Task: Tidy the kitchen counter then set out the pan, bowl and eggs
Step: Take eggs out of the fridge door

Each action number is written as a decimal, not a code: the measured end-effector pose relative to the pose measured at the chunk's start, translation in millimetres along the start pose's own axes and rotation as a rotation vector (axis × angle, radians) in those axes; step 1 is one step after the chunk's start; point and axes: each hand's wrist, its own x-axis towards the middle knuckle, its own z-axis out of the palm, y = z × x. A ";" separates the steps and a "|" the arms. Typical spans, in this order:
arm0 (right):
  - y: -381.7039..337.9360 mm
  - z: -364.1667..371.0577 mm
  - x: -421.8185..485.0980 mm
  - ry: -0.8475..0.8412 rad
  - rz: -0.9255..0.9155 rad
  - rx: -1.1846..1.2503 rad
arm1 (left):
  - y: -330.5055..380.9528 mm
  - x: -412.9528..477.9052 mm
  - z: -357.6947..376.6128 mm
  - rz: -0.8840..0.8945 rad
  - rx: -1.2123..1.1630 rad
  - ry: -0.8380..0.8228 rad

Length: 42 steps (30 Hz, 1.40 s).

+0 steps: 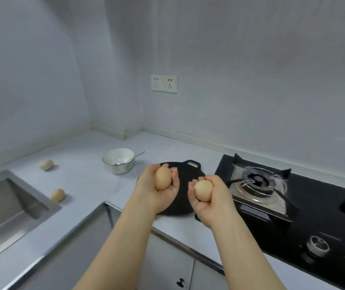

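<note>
Cradling tan egg (163, 178), left hand (153, 196); paler egg (203, 190), right hand (214, 204).

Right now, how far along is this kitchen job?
Looks done: the bowl, spoon inside, and the black pan sit on the counter; a far egg and a near egg lie by the sink. In hand: the left-hand grip holds a third egg, the right-hand grip a fourth egg, above the pan. Left: probably setting those two down.
</note>
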 end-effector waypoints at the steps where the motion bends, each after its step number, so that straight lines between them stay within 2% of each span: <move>1: 18.3 18.0 12.1 -0.020 0.056 -0.036 | 25.8 2.0 -10.8 0.044 -0.035 0.024; 11: 109.5 113.7 110.5 -0.175 0.352 -0.307 | 154.8 30.4 -61.3 0.348 -0.161 0.216; 19: 147.0 176.8 195.6 -0.244 0.472 -0.455 | 229.7 71.4 -68.7 0.464 -0.232 0.325; 29: 217.9 214.9 249.0 -0.285 0.612 -0.630 | 318.6 64.9 -121.3 0.682 -0.256 0.480; 33: 249.3 222.4 265.4 -0.288 0.631 -0.705 | 345.0 71.2 -144.7 0.693 -0.182 0.534; 42: 315.6 242.7 294.1 -0.266 0.560 -0.828 | 398.8 108.9 -191.0 0.568 0.078 0.622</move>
